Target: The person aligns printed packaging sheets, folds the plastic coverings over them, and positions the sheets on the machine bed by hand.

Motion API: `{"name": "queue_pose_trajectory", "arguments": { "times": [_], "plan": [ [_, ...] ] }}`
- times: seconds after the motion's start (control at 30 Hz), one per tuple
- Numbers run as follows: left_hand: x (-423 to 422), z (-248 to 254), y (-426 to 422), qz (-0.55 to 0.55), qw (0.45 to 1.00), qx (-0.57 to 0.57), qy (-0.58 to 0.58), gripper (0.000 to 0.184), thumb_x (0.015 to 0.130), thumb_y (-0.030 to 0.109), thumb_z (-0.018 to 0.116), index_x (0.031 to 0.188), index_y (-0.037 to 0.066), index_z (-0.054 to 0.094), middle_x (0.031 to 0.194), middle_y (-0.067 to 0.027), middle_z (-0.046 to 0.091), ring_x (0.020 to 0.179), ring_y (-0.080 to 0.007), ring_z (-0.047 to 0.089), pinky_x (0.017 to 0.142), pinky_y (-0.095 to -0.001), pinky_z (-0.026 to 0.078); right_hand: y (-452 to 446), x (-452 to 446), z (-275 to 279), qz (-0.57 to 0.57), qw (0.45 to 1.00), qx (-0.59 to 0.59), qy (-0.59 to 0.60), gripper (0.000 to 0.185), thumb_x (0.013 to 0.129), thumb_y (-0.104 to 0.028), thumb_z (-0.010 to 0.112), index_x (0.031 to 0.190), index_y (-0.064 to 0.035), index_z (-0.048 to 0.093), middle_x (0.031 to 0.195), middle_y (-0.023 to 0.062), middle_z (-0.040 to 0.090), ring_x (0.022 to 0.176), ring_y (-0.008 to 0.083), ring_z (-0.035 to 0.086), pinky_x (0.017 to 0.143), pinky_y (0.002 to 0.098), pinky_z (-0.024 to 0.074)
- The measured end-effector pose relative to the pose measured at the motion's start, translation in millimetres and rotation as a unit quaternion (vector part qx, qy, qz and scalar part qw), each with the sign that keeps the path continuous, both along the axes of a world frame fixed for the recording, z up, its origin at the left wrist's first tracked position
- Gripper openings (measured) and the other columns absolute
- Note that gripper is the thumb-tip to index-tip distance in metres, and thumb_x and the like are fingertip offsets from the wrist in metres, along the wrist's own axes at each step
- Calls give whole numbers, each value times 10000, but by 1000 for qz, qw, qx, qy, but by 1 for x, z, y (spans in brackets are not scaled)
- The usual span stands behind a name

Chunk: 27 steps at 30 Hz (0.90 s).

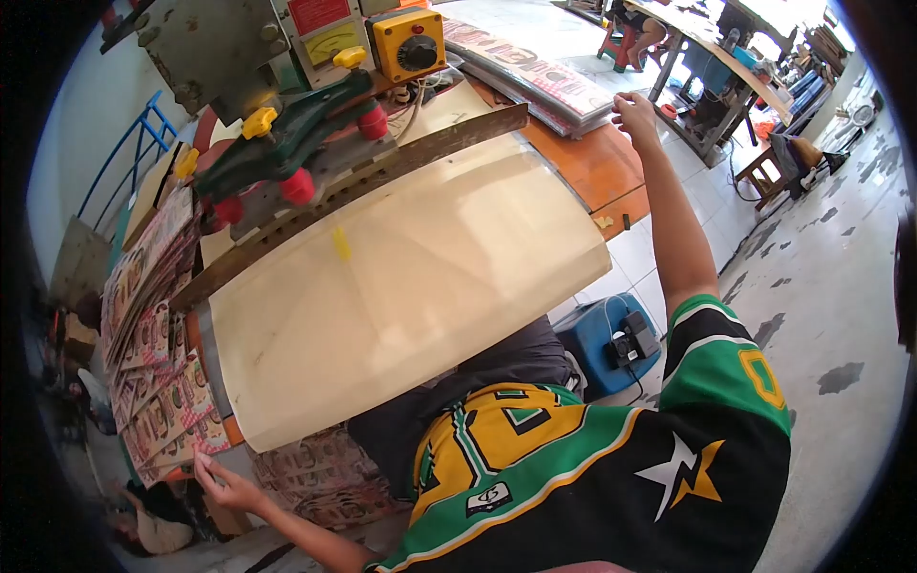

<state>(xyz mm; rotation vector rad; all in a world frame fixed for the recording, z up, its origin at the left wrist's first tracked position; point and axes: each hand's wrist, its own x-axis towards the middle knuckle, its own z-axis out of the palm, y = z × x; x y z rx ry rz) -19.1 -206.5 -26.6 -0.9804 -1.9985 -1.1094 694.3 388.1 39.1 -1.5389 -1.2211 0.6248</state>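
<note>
At the lower left, my left hand (227, 487) is beside the near edge of a fanned pile of printed sheets (167, 411), its fingers stretched out and apart. My right hand (634, 116) reaches far to the upper right, fingers curled at the corner of a printed sheet (564, 88) on top of a thick stack. Between my hands lies a large cream board (411, 277) with a yellow mark and slight creases. Its near edge hangs over my lap. Behind it stands a machine with a dark green clamp frame (287, 143), red knobs and yellow wing handles.
A yellow control box (408, 46) with a black dial sits on the machine. A metal bar (373, 191) runs along the board's far edge. A blue container (609, 346) with a plugged adapter stands on the floor to my right. Another person sits by a workbench (726, 57) farther back.
</note>
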Motion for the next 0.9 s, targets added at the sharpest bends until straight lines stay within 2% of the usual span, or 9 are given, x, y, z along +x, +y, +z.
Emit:
{"name": "queue_pose_trajectory", "arguments": {
  "times": [0.07,0.27,0.4,0.5,0.67,0.73,0.83,0.87,0.9],
  "plan": [
    [0,-1,-3,8,1000,-6,-14,329,1085,196,537,1230,-56,689,1204,-172,722,1065,-266,705,921,-373,560,2,-3,0,-32,999,9,-41,332,965,-234,655,1224,-26,664,908,89,725,659,136,679,541,269,509],
    [11,2,-1,5,1000,-6,2,305,1084,164,528,1226,-61,678,1158,-177,719,1034,-259,696,905,-369,553,11,0,-2,-52,987,27,-152,330,943,-258,687,1172,-21,675,845,76,732,621,129,685,530,279,517],
    [9,-2,2,-14,1000,-4,4,297,1083,149,523,1225,-62,676,1145,-181,723,1024,-255,697,902,-375,555,12,-1,4,-55,992,10,-113,289,934,-275,705,1092,-34,678,843,66,717,638,134,680,525,275,504],
    [25,11,11,-28,999,-14,10,288,1082,134,518,1214,-70,673,1133,-180,720,1003,-256,699,893,-380,559,31,18,0,13,996,-79,42,281,899,-321,756,964,-65,661,769,14,612,610,120,591,493,256,436],
    [31,16,19,-65,998,-7,24,268,1080,107,514,1190,-86,664,1115,-182,707,969,-268,701,876,-389,567,53,34,-1,20,997,-62,-39,259,886,-286,763,889,-44,672,714,9,562,565,105,509,451,275,376],
    [34,18,19,-59,998,-18,5,263,1079,99,511,1191,-89,657,1117,-187,701,971,-272,698,880,-393,565,48,26,6,-5,995,-22,-95,321,872,-300,722,938,14,724,753,90,639,557,161,559,476,325,421],
    [33,18,18,-58,998,-26,15,264,1079,97,511,1198,-90,655,1111,-190,701,974,-268,699,873,-388,568,44,16,24,-4,991,-65,-114,300,952,-307,679,939,-8,660,720,36,596,556,126,534,469,269,431],
    [33,19,18,-58,998,-27,16,264,1079,97,511,1198,-90,655,1111,-190,701,974,-268,699,873,-388,568,43,9,26,-4,991,-66,-114,300,952,-307,679,939,-8,660,720,36,596,556,126,534,469,269,431],
    [35,21,19,-63,998,-23,19,265,1079,97,511,1198,-91,654,1112,-191,700,967,-267,700,867,-388,569,43,2,26,3,999,-30,-21,316,982,-313,638,957,2,646,743,50,608,583,134,559,488,270,470]
  ]
}}
